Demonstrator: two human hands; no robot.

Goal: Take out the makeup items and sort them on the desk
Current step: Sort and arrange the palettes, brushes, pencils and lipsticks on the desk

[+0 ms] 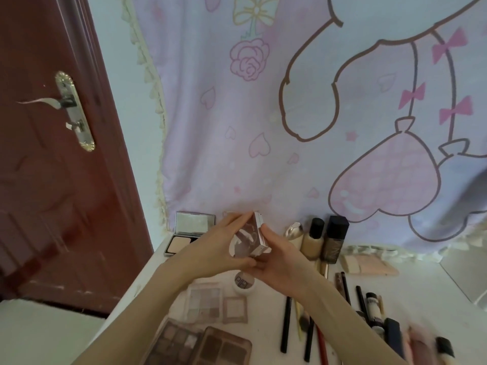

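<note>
Pinkish-silver compact case (249, 237) with a grey printed lid, gripped between left hand (213, 248) and right hand (283, 259).

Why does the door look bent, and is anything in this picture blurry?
Head view: the wide-angle lens bows the door near the left edge; soft, even light with no hard shadows; the tubes at the bottom right corner are smeared; the small box held in the left hand and right hand is slightly soft.

Blurred tubes (419, 343) and brown palette (224, 349) run off the bottom edge
</note>
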